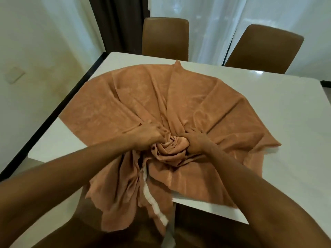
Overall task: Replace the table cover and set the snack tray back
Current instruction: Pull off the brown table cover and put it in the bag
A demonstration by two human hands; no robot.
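An orange-brown table cover [143,97] lies spread over the white table [268,108], gathered into a bunched knot of folds at its near middle. My left hand [148,136] grips the bunched cloth from the left. My right hand [196,141] grips the same bunch from the right. Folds radiate outward from the bunch. The cover's near edge hangs over the table's front edge, with a white strip showing under it. No snack tray is in view.
Two brown chairs [165,38] [263,47] stand at the table's far side, in front of white curtains. A dark curtain hangs at the back left. The table's left edge has a black rim [59,104], with a cream wall beyond it.
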